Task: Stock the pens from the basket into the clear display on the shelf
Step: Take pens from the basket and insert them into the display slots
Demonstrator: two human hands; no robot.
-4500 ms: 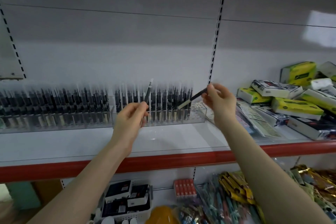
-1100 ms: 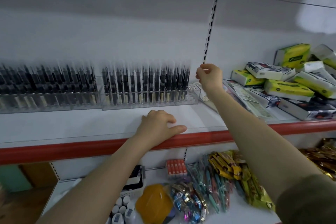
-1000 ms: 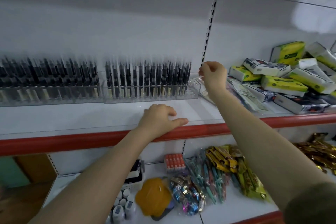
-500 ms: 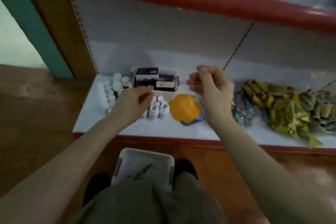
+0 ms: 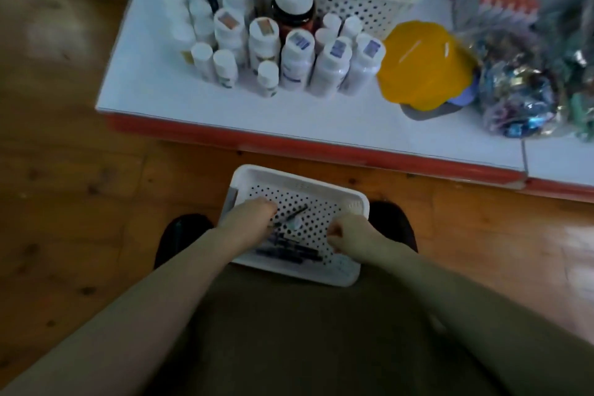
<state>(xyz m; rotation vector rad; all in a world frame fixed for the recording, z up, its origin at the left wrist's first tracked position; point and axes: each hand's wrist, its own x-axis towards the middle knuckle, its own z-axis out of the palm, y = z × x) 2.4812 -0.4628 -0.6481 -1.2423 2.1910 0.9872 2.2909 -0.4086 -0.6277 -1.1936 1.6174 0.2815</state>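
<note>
A white perforated basket sits on the wooden floor between my feet. Several dark pens lie along its near side. My left hand reaches into the left part of the basket and pinches one dark pen, which sticks out to the right of my fingers. Over the right part of the basket, my right hand hovers with its fingers curled; no pen shows in it. The clear display on the upper shelf is out of view.
A low white shelf with a red edge runs just beyond the basket. It carries several white bottles, a second white basket, a yellow object and bags of small goods.
My view has swung from the upper shelf down to the floor. Both hands left the shelf and dropped into the basket, and my left hand now pinches a pen.
</note>
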